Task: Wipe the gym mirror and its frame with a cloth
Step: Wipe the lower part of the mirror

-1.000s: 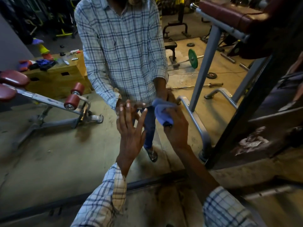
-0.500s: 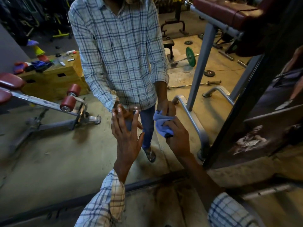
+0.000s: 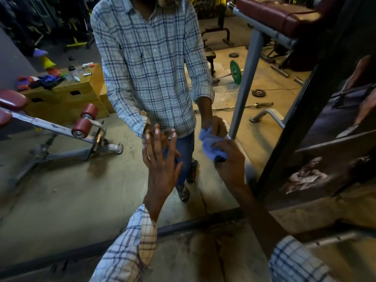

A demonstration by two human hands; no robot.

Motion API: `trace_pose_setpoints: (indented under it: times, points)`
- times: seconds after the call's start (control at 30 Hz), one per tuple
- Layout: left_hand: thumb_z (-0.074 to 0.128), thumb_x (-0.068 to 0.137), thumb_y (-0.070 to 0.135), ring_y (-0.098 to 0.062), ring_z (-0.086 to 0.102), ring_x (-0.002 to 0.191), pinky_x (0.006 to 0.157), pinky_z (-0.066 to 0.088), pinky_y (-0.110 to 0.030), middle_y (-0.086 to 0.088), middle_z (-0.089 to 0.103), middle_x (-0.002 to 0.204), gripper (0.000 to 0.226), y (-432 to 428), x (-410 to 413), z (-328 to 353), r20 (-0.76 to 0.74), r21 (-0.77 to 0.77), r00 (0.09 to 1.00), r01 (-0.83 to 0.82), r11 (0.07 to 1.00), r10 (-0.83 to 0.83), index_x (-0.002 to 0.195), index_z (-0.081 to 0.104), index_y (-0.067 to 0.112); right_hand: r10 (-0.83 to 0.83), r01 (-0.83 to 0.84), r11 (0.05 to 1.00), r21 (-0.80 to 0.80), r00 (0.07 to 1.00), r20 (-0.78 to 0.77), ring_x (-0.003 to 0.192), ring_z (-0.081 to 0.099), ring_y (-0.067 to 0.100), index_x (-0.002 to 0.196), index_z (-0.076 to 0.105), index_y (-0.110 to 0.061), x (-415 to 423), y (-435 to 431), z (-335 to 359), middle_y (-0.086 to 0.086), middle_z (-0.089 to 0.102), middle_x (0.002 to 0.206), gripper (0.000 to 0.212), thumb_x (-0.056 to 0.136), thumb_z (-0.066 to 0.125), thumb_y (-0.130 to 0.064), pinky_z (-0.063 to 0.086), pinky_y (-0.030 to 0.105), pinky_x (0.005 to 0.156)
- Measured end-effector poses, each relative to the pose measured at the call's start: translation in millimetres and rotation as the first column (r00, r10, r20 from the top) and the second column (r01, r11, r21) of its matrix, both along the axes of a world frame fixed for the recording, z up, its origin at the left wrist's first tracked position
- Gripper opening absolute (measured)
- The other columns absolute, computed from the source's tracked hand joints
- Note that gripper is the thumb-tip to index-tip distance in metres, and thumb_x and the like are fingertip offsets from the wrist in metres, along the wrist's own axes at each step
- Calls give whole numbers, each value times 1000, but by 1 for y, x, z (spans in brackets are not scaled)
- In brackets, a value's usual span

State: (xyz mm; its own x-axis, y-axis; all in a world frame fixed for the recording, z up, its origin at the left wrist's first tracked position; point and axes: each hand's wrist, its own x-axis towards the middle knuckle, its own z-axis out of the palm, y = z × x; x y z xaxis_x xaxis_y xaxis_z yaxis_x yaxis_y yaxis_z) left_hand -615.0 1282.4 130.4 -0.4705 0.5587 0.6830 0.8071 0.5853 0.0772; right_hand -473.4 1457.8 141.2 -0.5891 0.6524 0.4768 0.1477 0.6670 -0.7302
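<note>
The gym mirror [image 3: 71, 190] fills most of the view and reflects me in a checked shirt. Its dark frame runs along the bottom [image 3: 193, 224] and up the right side [image 3: 295, 127]. My right hand [image 3: 230, 159] grips a bunched blue cloth [image 3: 211, 145] and presses it against the glass near the right frame. My left hand [image 3: 160, 159] lies flat on the glass with fingers spread, left of the cloth. Both hands meet their reflections in the mirror.
Reflected in the glass are a bench with red rollers [image 3: 81, 123], a wooden box with small items [image 3: 67, 92], a grey machine post [image 3: 246, 78] and weight plates on the floor. A dark poster panel [image 3: 335, 149] stands right of the frame. Concrete floor [image 3: 193, 261] lies below.
My right hand has slid the cloth a little to the right and down across the glass. My left hand stays flat on the mirror, and my view has shifted slightly.
</note>
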Motion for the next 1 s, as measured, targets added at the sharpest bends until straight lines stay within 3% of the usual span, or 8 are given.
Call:
trace_pose_setpoints:
  times: [0.17, 0.27, 0.37, 0.57, 0.63, 0.7, 0.77, 1.0]
  points:
    - [76, 90, 42, -40, -11, 158, 124, 6, -59, -22, -4, 169, 90, 19, 7, -5, 28, 56, 999, -38, 998, 37, 163, 30, 16, -115, 152, 984, 97, 944, -309, 110, 58, 4, 112, 68, -3, -8, 8, 17, 7, 64, 112, 35, 78, 71, 8, 46, 17, 96]
    - [71, 94, 41, -42, -9, 158, 123, 12, -62, -24, -4, 169, 84, 26, 15, -10, 21, 33, 999, -48, 998, 47, 163, 30, 16, 98, -96, 991, 90, 995, -23, 108, 58, 17, 115, 69, -3, -7, 1, -23, 10, 63, 114, 39, 80, 68, 14, 50, 32, 93]
    - [62, 93, 41, -41, -13, 157, 121, 16, -66, -21, -12, 169, 78, 31, 21, -10, 26, -8, 1000, -18, 1000, 18, 162, 32, 21, 188, -220, 970, 103, 950, 250, 107, 56, 27, 120, 70, -10, 8, 20, -47, 9, 59, 118, 41, 84, 63, 9, 41, 26, 87]
    - [75, 91, 31, -45, -6, 158, 119, 19, -66, -19, -11, 170, 85, 50, 37, -13, 4, -23, 1000, -31, 999, 31, 163, 30, 22, 52, -24, 992, 125, 972, -230, 103, 58, 13, 102, 70, 3, 15, 50, 3, 17, 68, 107, 30, 79, 56, -10, 46, 22, 97]
    - [75, 92, 33, -46, -5, 157, 121, 18, -65, -20, -9, 170, 84, 60, 42, -17, 0, -18, 999, -50, 999, 50, 163, 31, 21, 121, -105, 986, 127, 985, -124, 105, 62, 27, 105, 70, 4, 11, 48, -18, 21, 67, 108, 28, 84, 58, -10, 49, 38, 98]
    - [76, 91, 32, -46, -4, 157, 121, 18, -66, -24, -5, 169, 86, 67, 44, -20, 5, 1, 997, -80, 997, 80, 163, 31, 20, 164, -187, 972, 145, 974, 159, 103, 60, 28, 112, 71, -3, 16, 48, -55, 15, 64, 112, 31, 83, 65, 4, 50, 38, 89]
    - [76, 90, 32, -48, -2, 157, 120, 20, -66, -26, -4, 168, 88, 70, 46, -22, 4, 6, 997, -83, 997, 83, 163, 30, 19, 210, -251, 957, 146, 946, 248, 96, 59, 25, 110, 73, -2, 26, 56, -84, 15, 65, 107, 34, 79, 68, 14, 55, 40, 80]
    - [78, 89, 33, -46, -7, 157, 121, 20, -66, -19, -21, 169, 100, 77, 55, -31, 41, -19, 998, -44, 999, 45, 166, 15, 25, 35, 8, 984, 179, 971, -235, 102, 54, 6, 100, 71, -5, 41, 83, -3, 7, 66, 106, 26, 75, 62, -2, 35, 3, 94]
